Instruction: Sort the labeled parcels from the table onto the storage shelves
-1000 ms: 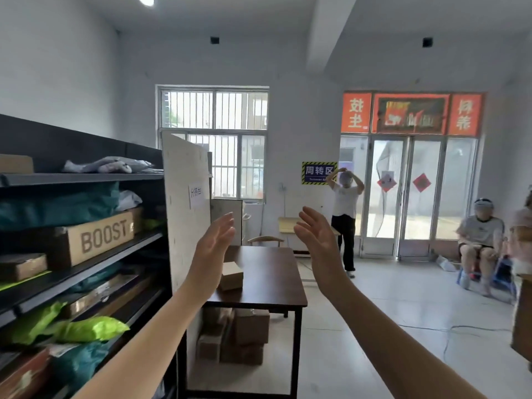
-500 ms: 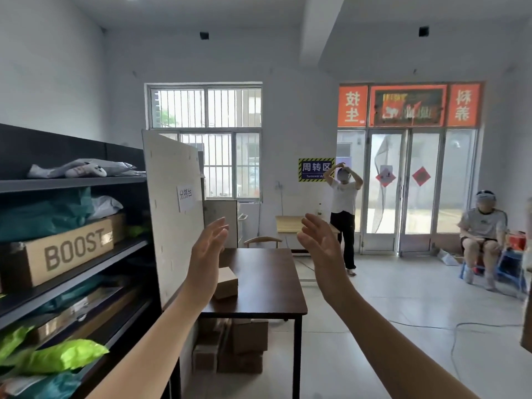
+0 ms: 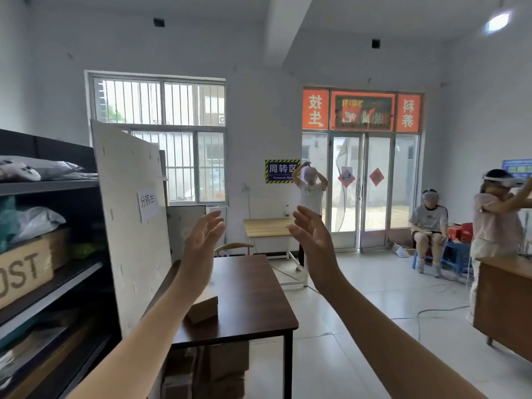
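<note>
My left hand (image 3: 201, 249) and my right hand (image 3: 313, 246) are raised in front of me, palms facing each other, fingers straight, holding nothing. Below my left forearm a small cardboard parcel (image 3: 203, 309) lies on the dark brown table (image 3: 253, 306). The storage shelves (image 3: 51, 277) stand at the left, holding a brown box printed with large letters (image 3: 26, 272), grey poly bags (image 3: 37, 223) and other parcels. A white board (image 3: 129, 226) with a paper label stands between shelves and table.
Several cardboard boxes (image 3: 218, 370) are stacked under the table. A light wooden desk (image 3: 267, 228) stands by the far wall. Three people (image 3: 311, 191) are in the room, two at the right near a wooden desk (image 3: 503, 303). Cables run across the tiled floor (image 3: 374, 326).
The view has swung to the right, so less of the shelves shows and more of the room's right side appears. Both hands stay raised and empty.
</note>
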`<state>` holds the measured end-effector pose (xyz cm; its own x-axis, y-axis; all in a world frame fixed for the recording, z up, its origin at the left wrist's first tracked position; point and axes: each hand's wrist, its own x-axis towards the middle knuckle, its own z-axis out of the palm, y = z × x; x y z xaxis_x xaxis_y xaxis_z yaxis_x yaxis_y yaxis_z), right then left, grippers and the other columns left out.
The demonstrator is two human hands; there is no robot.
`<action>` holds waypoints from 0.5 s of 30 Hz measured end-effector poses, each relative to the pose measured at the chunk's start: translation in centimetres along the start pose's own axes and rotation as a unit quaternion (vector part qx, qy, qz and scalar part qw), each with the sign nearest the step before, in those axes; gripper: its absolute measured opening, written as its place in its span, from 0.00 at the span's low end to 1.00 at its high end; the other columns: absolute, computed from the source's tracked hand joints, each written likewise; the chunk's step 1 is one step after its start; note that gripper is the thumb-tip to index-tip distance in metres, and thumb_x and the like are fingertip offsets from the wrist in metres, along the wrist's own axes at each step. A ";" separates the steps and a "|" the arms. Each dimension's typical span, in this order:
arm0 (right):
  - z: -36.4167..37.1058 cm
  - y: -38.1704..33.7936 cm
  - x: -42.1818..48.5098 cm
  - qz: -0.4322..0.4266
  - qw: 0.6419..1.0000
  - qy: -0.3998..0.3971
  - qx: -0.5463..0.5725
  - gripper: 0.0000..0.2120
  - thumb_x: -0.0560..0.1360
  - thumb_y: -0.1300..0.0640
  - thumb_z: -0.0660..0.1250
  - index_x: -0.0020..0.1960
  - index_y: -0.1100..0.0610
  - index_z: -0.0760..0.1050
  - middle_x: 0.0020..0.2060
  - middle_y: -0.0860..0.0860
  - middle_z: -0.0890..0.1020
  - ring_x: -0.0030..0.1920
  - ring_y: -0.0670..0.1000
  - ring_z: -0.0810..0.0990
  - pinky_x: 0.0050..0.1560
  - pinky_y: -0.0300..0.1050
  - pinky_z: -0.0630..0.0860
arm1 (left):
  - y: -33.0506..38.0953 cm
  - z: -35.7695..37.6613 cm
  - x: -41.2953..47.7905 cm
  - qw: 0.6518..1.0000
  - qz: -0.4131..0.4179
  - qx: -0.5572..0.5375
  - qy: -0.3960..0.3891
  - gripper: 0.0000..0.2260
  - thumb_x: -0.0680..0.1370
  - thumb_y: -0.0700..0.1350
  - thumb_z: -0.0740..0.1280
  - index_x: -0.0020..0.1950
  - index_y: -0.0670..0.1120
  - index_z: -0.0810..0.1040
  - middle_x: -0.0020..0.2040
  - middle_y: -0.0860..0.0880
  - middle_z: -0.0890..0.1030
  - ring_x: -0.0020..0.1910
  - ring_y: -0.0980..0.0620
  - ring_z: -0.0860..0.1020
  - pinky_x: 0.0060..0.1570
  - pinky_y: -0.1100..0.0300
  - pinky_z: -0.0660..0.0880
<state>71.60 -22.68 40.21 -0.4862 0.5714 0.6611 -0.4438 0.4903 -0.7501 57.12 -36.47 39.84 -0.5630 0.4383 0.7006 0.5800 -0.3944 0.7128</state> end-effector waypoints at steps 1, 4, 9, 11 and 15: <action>0.8 0.4 0.7 -0.001 1.000 0.005 0.001 0.18 0.68 0.48 0.66 0.57 0.38 0.69 0.64 0.48 0.74 0.67 0.50 0.72 0.72 0.57 0.65 | -0.4 -0.6 0.8 1.000 0.004 -0.004 -0.004 0.34 0.65 0.64 0.61 0.66 0.47 0.73 0.58 0.51 0.78 0.59 0.56 0.76 0.58 0.63 0.70; 2.8 1.7 2.5 -0.005 1.000 0.014 0.001 0.20 0.69 0.48 0.66 0.59 0.39 0.69 0.63 0.48 0.75 0.66 0.48 0.73 0.72 0.56 0.66 | -1.5 -2.1 3.4 1.000 0.009 -0.010 -0.019 0.34 0.64 0.64 0.61 0.65 0.46 0.73 0.55 0.55 0.78 0.56 0.63 0.75 0.53 0.72 0.70; 5.0 4.2 5.9 -0.010 1.000 0.007 0.002 0.19 0.68 0.48 0.66 0.58 0.37 0.70 0.62 0.47 0.75 0.66 0.49 0.73 0.72 0.57 0.66 | -4.6 -3.4 6.9 1.000 0.014 -0.009 -0.004 0.33 0.65 0.64 0.60 0.65 0.47 0.73 0.56 0.52 0.78 0.57 0.60 0.75 0.56 0.66 0.70; 5.6 5.3 7.5 -0.009 1.000 0.008 0.002 0.19 0.68 0.48 0.66 0.58 0.38 0.69 0.63 0.49 0.75 0.66 0.49 0.73 0.72 0.57 0.66 | -6.1 -3.4 8.1 1.000 0.011 -0.002 -0.005 0.33 0.65 0.64 0.60 0.65 0.47 0.73 0.57 0.51 0.78 0.58 0.58 0.75 0.57 0.65 0.70; 6.4 7.7 10.8 -0.023 1.000 -0.003 0.006 0.23 0.65 0.42 0.68 0.58 0.39 0.69 0.64 0.50 0.75 0.66 0.51 0.74 0.70 0.56 0.67 | -9.2 -3.1 10.6 1.000 0.008 0.011 0.005 0.34 0.66 0.64 0.60 0.66 0.46 0.72 0.59 0.48 0.78 0.60 0.54 0.75 0.60 0.60 0.70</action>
<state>58.09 -16.96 41.66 -0.4699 0.5448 0.6945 -0.4752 0.5070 -0.7192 44.00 -30.67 40.82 -0.5596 0.4230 0.7126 0.6024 -0.3829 0.7004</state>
